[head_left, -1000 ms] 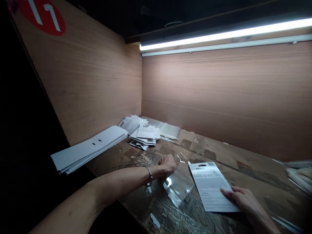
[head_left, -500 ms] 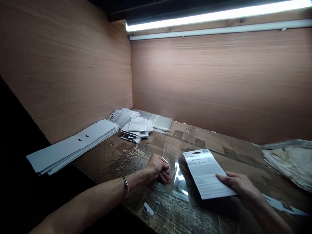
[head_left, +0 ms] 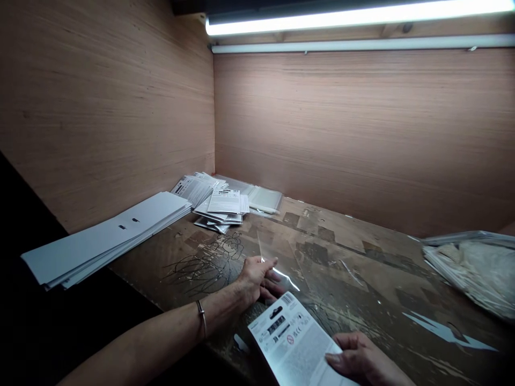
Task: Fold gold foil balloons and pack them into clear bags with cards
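Observation:
My right hand (head_left: 356, 356) grips the lower right edge of a white printed card (head_left: 295, 343) with a dark hanger slot near its top, the thumb lying on the printed face. Just above and left of the card, my left hand (head_left: 259, 279) has its fingers closed on a clear plastic bag (head_left: 284, 273), which shows mainly by its bright glare and faint edges. The card's top end is close to my left fingers. Its bottom end runs out of the frame.
Long white sheets (head_left: 108, 236) lie stacked at the left. Behind are a pile of packed cards (head_left: 223, 203) and clear sleeves (head_left: 263, 199). A plastic bag with pale contents (head_left: 475, 262) and a white cut-out piece (head_left: 446, 331) are at the right of the worn table (head_left: 350, 241).
My right hand has brought the card left and nearer, its top now close to my left hand. The clear bag has shifted, and the view has turned slightly.

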{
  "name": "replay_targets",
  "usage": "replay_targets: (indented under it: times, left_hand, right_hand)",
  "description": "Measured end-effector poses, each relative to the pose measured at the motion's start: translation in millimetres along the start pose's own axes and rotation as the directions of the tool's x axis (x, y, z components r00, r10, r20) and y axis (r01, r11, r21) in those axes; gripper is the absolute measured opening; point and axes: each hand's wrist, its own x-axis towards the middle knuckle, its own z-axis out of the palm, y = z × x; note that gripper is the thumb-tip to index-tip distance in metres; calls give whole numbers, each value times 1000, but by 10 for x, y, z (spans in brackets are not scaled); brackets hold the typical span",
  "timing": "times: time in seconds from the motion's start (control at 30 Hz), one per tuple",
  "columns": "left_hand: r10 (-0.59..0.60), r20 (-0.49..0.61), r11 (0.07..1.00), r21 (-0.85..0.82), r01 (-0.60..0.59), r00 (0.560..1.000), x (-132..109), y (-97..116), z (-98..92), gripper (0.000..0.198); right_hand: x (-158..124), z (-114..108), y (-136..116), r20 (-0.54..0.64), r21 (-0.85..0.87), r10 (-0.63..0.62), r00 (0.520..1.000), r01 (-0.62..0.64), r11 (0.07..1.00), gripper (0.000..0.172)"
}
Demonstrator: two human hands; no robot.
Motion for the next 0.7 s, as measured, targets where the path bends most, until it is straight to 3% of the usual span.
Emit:
replay_targets:
  times: [0.13, 0.23, 0.33, 0.5, 0.7]
  left_hand:
    - [-23, -34, 999, 27, 24, 999, -73, -49, 8, 16]
    - [-13, -74, 1000, 16, 14, 997, -76, -48, 39, 10]
    - [-5, -94, 1000, 4, 6, 996, -54, -49, 60, 12]
    - [-6, -96, 1000, -1, 6, 995, -69, -69, 72, 17]
    - [17, -71, 999, -50, -21, 997, -224, 51, 11, 12]
  right_hand:
    - [77, 8, -3, -71, 19, 1, 997, 0, 1000, 12]
    - [67, -53, 41, -53, 1, 28, 998, -28, 1000, 14]
    - [25, -83, 59, -112, 19, 50, 992, -48, 999, 19]
    - [-31, 30, -34, -3, 17, 18, 1000, -18, 1000, 13]
    - [23, 49, -88, -27, 132, -19, 999, 22, 991, 10]
